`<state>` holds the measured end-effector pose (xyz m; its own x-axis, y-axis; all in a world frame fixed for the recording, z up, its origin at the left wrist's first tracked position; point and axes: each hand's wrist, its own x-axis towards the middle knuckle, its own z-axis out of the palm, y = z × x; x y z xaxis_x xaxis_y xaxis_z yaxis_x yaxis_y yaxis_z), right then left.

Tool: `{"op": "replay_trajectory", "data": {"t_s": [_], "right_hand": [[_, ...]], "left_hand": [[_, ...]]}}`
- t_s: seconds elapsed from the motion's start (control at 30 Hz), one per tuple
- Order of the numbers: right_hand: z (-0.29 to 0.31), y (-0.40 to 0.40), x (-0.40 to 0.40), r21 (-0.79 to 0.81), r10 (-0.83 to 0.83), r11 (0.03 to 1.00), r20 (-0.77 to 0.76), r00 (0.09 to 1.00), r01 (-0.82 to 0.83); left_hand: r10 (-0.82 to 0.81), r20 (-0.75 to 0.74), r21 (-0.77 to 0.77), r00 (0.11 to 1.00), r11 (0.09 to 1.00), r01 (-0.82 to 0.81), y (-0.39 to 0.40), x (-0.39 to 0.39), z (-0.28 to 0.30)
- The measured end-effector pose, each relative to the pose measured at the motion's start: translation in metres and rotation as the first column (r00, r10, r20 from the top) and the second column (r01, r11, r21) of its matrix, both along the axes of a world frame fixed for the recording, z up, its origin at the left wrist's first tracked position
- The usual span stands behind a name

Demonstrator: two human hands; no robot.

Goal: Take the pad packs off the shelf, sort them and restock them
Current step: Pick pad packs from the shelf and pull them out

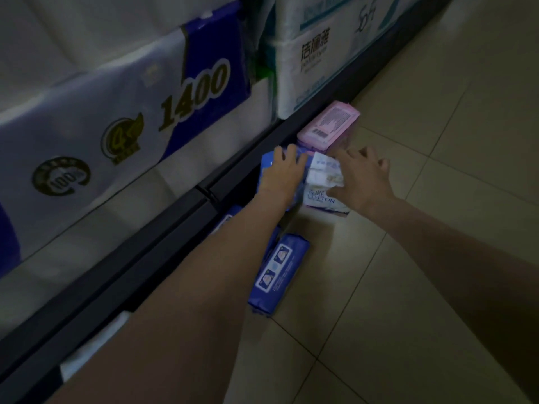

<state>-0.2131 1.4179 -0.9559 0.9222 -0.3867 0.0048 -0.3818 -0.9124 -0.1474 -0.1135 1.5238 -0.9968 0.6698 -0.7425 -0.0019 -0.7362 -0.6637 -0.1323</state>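
Left hand [281, 173]: our fingers curl over the blue pack [269, 167].
Right hand [363, 177]: our fingers pinch the white pack [323, 182].
Risk: crowded packs may slide on the floor [437, 258], mixing our sorts.

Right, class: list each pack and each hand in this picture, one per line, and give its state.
Left hand: resting on a blue pack, fingers over its far edge.
Right hand: on the white pack, fingers bent.
Blue pack: on the floor, under the left hand.
White pack: on the floor, crumpled on top.
Pink pack: lying flat, barcode side up, untouched.
Second blue pack: lying on the tiles, untouched.
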Motion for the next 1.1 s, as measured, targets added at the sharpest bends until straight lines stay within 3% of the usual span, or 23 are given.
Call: {"op": "replay_trajectory", "data": {"t_s": [0.17,0.27,0.33,0.47,0.57,0.8,0.97,1.1], "right_hand": [[0.000,0.001,-0.010,0.044,0.017,0.999,0.046,0.999,-0.019],[0.003,0.016,-0.018,0.121,0.108,0.986,0.042,0.993,-0.112],[0.009,0.031,-0.021,0.119,0.203,0.972,0.023,0.979,-0.205],[0.026,0.069,-0.030,-0.033,0.353,0.935,0.011,0.935,-0.353],[0.042,0.100,-0.047,-0.058,0.439,0.897,0.011,0.898,-0.438],[0.048,0.181,-0.113,0.148,0.534,0.845,-0.184,0.825,-0.514],[0.016,0.217,-0.139,0.334,0.548,0.825,-0.277,0.790,-0.456],[0.004,0.239,-0.142,0.368,0.565,0.814,-0.316,0.762,-0.450]], "left_hand": [[0.127,-0.238,-0.076,0.963,0.986,-0.149,0.043,-0.006,-0.008],[-0.078,-0.230,-0.251,0.970,0.968,0.018,0.095,-0.024,-0.006],[-0.200,-0.191,-0.291,0.961,0.947,0.139,0.133,-0.042,-0.004],[-0.253,-0.214,-0.189,0.944,0.958,0.214,0.205,-0.074,0.001],[-0.264,-0.271,-0.141,0.925,0.962,0.234,0.242,-0.096,0.010],[-0.204,-0.356,-0.115,0.912,0.978,0.174,0.302,-0.143,0.024],[0.010,-0.493,0.275,0.870,0.950,0.145,0.335,-0.168,0.016],[0.073,-0.433,0.323,0.898,0.943,0.079,0.348,-0.174,0.011]]}}
